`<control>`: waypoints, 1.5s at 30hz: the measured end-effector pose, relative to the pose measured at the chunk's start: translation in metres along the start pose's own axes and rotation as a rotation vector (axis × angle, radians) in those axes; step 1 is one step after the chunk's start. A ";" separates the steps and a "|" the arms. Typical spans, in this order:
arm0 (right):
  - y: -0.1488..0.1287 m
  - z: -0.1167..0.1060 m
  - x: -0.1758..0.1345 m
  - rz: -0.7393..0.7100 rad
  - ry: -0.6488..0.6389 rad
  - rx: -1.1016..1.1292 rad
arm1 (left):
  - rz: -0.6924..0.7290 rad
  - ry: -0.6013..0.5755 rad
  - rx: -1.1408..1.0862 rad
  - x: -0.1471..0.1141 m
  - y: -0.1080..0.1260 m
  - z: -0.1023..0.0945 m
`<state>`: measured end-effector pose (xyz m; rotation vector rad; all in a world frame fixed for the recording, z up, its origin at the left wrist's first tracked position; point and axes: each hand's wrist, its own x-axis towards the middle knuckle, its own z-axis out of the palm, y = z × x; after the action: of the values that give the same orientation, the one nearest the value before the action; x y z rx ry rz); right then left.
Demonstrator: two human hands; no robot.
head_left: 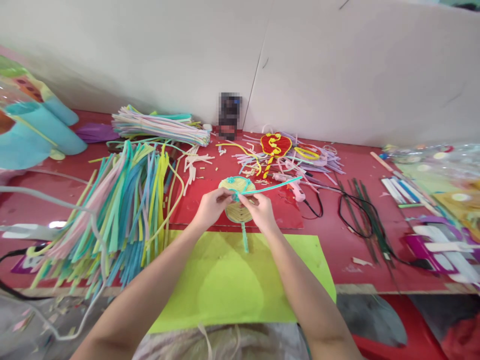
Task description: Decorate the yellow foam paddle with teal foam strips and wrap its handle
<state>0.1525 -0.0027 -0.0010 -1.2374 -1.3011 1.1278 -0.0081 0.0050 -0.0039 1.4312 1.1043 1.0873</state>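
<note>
Both hands meet over a round pale-yellow fan [240, 214] made of pipe cleaners, with turquoise trim at its top and a turquoise handle pointing toward me. My left hand [214, 206] pinches the near end of a turquoise pipe cleaner [279, 187], which looks curled there. The thumb and fingers of my right hand [259, 209] close on the same pipe cleaner, and its free length sticks out to the right. Fingers hide part of the fan's middle. Beneath lie a red sheet [195, 207] and a yellow-green sheet [228, 285].
Bundles of coloured pipe cleaners [116, 210] fill the left side. A red heart-shaped piece [276, 145] with yellow trim lies at the back. A pink glue gun [297, 191] with a black cord [354, 215] is on the right. A white wall [318, 65] stands behind.
</note>
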 end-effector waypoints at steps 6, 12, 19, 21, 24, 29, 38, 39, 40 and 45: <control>0.002 -0.015 0.008 -0.057 -0.028 -0.145 | -0.040 0.061 -0.068 0.003 -0.003 -0.005; -0.011 -0.082 0.033 -0.217 0.237 -0.392 | -0.081 0.204 -0.089 0.009 -0.006 -0.011; -0.025 -0.123 0.113 -0.143 0.174 -0.709 | -0.078 0.222 -0.083 0.009 -0.006 -0.009; -0.022 -0.123 0.139 -0.106 0.124 -0.833 | -0.069 0.234 -0.087 0.009 -0.004 -0.009; -0.019 -0.130 0.169 -0.046 0.180 -0.952 | -0.071 0.273 -0.095 0.009 -0.004 -0.012; -0.029 -0.166 0.186 0.070 0.276 -1.022 | -0.086 0.373 -0.127 0.010 -0.007 -0.015; -0.029 -0.115 0.118 -0.375 -0.096 -0.996 | -0.082 0.335 -0.177 0.008 -0.005 -0.007; -0.027 -0.097 0.104 -0.443 -0.187 -1.013 | -0.074 0.320 -0.178 0.008 -0.004 -0.006; -0.025 -0.081 0.091 -0.506 -0.268 -1.031 | -0.062 0.303 -0.175 0.007 -0.003 -0.004; -0.021 -0.056 0.080 -0.585 -0.325 -1.145 | -0.023 0.224 -0.123 0.003 -0.003 0.004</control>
<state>0.2062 0.0757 0.0288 -1.2730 -2.5156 0.0726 -0.0039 0.0073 -0.0066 1.2190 1.1865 1.2999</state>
